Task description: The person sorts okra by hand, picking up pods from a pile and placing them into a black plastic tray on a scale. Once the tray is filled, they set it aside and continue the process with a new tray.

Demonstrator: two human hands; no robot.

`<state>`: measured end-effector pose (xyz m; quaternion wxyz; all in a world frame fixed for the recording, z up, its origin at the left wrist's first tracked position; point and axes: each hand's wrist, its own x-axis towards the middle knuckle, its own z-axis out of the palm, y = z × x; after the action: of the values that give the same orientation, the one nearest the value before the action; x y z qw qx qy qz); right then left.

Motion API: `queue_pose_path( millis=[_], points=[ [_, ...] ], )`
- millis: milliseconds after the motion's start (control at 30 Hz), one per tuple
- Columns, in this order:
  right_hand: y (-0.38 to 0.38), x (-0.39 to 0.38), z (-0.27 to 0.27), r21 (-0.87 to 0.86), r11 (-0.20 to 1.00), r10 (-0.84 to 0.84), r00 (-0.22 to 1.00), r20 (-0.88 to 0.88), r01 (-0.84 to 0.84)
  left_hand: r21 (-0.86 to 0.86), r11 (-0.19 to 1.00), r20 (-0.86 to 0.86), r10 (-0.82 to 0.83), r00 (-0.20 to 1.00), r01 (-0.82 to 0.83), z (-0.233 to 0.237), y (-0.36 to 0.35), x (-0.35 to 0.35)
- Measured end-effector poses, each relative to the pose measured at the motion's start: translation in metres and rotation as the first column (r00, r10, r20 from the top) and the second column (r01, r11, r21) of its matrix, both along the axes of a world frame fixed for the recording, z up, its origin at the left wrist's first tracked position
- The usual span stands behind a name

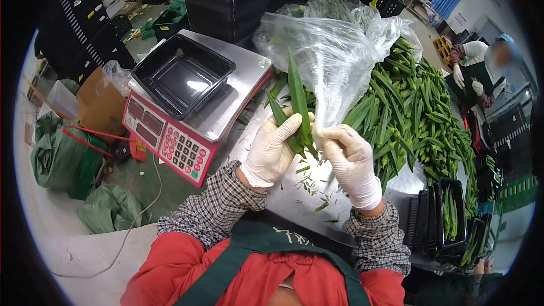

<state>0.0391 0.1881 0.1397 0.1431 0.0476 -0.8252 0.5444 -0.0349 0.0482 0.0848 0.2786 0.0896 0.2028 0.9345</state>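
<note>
Two green okra pods (298,99) stand tip-up in my left hand (271,150), which wears a white glove and is closed around their lower ends. My right hand (351,161), also gloved, is closed in a pinch beside the pods' stem ends. A clear plastic bag (323,51) narrows down to its fingertips and looks gathered in them. Behind and to the right of my hands, a large heap of okra (413,107) spreads over the metal table (289,195). Small green trimmings (309,181) lie below my hands.
To the left, a red-edged digital scale (170,136) carries a black plastic tray (184,73). Stacked black trays (430,221), one holding okra, stand at the right. A tall black container (226,5) rises behind the scale. A co-worker (481,68) stands at far right.
</note>
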Motion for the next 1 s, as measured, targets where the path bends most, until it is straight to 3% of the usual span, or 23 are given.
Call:
queue_pose_path(
  millis=[100, 267, 367, 467, 600, 633, 700, 800, 900, 933, 1000],
  points=[
    [-0.013, -0.004, -0.003, 0.066, 0.997, -0.022, 0.998, -0.059, 0.026, 0.013, 0.998, -0.039, 0.061, 0.997, -0.060, 0.002, 0.004, 0.002],
    [-0.018, -0.009, -0.009, 0.345, 0.928, -0.002, 0.930, -0.367, 0.139, 0.034, 0.995, -0.028, 0.097, 0.995, -0.096, 0.006, 0.005, 0.004],
    [-0.015, -0.007, -0.008, 0.465, 0.873, 0.018, 0.945, -0.326, 0.144, 0.014, 0.997, -0.009, 0.075, 0.997, -0.075, 0.004, 0.007, 0.003],
    [0.001, -0.001, -0.023, 0.691, 0.720, 0.011, 0.995, -0.097, 0.059, 0.009, 0.996, 0.054, 0.088, 0.995, -0.088, 0.000, -0.005, -0.007],
    [0.008, -0.002, -0.016, 0.402, 0.906, -0.088, 0.988, -0.126, 0.132, 0.057, 0.997, 0.087, 0.048, 0.995, -0.053, 0.006, -0.017, -0.011],
    [0.006, -0.002, -0.007, 0.357, 0.925, -0.107, 0.991, -0.076, 0.127, 0.058, 0.998, 0.083, 0.030, 0.996, -0.035, 0.001, -0.017, -0.011],
    [0.001, -0.006, 0.001, 0.341, 0.934, -0.048, 0.983, -0.179, 0.108, 0.046, 0.998, 0.055, 0.028, 0.998, -0.030, 0.000, -0.017, -0.010],
    [-0.007, -0.008, -0.001, 0.273, 0.962, 0.013, 0.993, -0.115, 0.019, 0.021, 0.997, 0.015, 0.069, 0.998, -0.069, 0.002, -0.015, -0.005],
    [-0.022, -0.008, -0.009, 0.060, 0.998, -0.017, 0.995, -0.100, 0.023, -0.015, 0.992, -0.039, 0.121, 0.992, -0.122, 0.000, -0.013, -0.004],
    [-0.023, -0.009, -0.008, 0.212, 0.977, 0.004, 0.986, -0.168, 0.032, 0.013, 0.994, -0.022, 0.111, 0.994, -0.110, 0.000, -0.012, -0.004],
    [-0.029, -0.012, -0.013, 0.254, 0.965, -0.002, 0.970, -0.244, 0.066, 0.070, 0.994, 0.013, 0.086, 0.996, -0.086, 0.000, -0.010, -0.003]
  ],
)
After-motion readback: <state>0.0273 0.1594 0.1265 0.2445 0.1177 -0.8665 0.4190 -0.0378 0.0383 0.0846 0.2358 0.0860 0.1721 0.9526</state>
